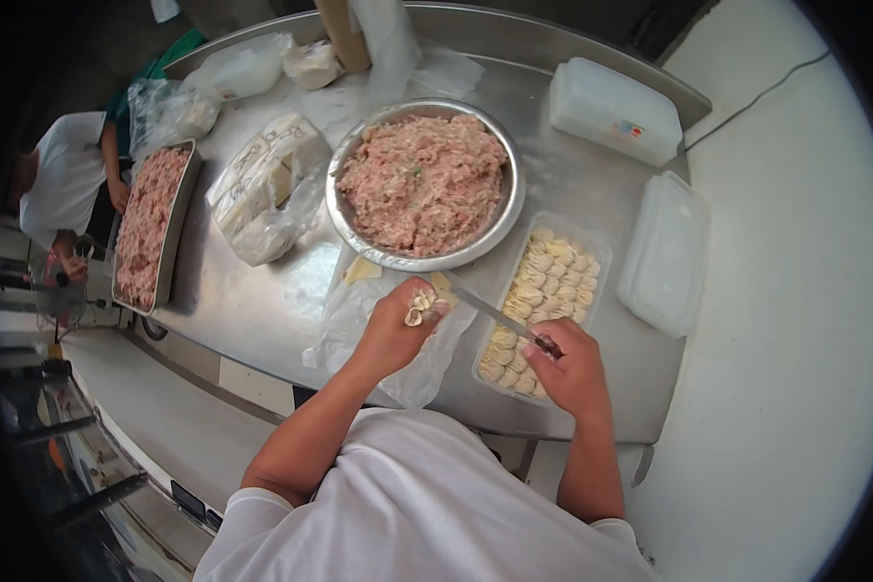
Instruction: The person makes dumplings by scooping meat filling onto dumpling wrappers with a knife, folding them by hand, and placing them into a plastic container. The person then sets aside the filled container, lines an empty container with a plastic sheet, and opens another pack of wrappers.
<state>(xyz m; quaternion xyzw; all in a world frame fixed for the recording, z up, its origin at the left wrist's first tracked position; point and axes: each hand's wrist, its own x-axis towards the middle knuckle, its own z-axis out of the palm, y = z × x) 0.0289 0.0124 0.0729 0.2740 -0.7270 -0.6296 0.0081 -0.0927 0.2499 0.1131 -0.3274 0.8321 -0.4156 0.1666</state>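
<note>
My left hand [395,330] is closed around a dumpling [420,308], whose pale folded edges stick out between thumb and fingers. In my right hand [574,371] is a knife [500,317] with a dark handle, its flat metal blade pointing left towards my left hand. Beneath the right hand, a clear plastic tray [483,361] holds rows of pleated dumplings [545,281]. Just beyond my hands sits a wide metal bowl [517,184] heaped with minced meat filling [422,184]. Yellowish wrappers [363,270] lie on a crumpled plastic sheet [344,325] under my left hand.
On the steel table [223,325] stand a bag of wrappers [272,184], a metal tray of meat [153,228] and two translucent containers [616,112] at the right. A person in a white shirt [63,184] is at the left end. A wall [795,291] borders the right side.
</note>
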